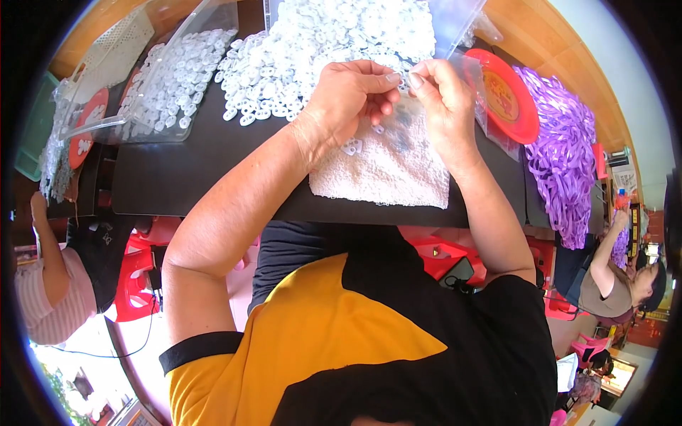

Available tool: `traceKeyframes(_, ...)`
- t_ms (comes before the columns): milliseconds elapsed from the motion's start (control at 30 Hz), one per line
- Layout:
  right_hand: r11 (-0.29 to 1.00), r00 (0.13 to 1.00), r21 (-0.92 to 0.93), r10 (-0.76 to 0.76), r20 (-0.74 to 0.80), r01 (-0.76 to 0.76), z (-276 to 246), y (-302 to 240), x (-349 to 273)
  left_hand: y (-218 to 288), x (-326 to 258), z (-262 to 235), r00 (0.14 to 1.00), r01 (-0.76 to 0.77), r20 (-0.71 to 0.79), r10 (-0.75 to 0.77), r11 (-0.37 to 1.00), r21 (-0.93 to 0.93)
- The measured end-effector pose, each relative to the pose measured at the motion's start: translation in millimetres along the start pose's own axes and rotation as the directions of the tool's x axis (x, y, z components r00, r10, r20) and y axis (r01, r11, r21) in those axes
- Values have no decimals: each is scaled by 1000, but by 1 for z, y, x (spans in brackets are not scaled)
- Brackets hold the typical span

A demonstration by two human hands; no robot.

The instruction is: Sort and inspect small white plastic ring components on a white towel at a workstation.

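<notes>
**Fingers [388,79] narrowed to a pinch beside a white heap [284,50]**

Over the far part of a pale cloth [383,181], the left hand [355,96] and the right hand [447,106] faced each other at close quarters, their tips near together. On each, thumb and forefinger were drawn to a narrow pinch; whether anything sat between them was too small to tell. A few small white pieces [351,147] lay loose on the cloth, just beside the left wrist, while the heap of similar ones spread beyond the hands on the dark table [185,167]. To the right lay a red plate [524,124] and, past it, a mass of purple strips [568,156].

Close fingertip work like this appeared to call for a light touch: one pinch as the steady anchor, the other making the small adjustments, neither pressing hard enough to make a slick little part spring away. Keeping the tips low and squarely above the cloth seemed the safer course, since soft pile would likely catch a dropped part that the bare table might let slide. The left wrist looked to be the likeliest source of trouble, close enough to brush the loose pieces aside. Tilting the hands slightly outward would probably have opened a clearer view of the pinch.
</notes>
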State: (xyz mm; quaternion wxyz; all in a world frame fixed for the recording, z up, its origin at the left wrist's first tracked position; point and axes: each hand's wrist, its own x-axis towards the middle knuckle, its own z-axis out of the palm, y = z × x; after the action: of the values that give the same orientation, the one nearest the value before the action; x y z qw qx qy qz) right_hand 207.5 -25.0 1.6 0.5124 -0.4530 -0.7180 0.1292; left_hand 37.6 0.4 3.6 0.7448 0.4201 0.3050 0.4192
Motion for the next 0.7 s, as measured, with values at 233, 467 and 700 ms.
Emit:
traceKeyframes(233,1000,1000,11,-23,-9,23,1,-3,-1,-1,-2,3,999,-15,-41,13,999,-49)
traceKeyframes(467,991,995,-95,-97,-29,94,6,-2,-3,-4,-3,6,996,-26,-90,22,999,-45)
traceKeyframes(700,986,991,-117,-125,-40,119,13,-1,-4,-5,-6,8,992,-12,-123,11,1000,-9)
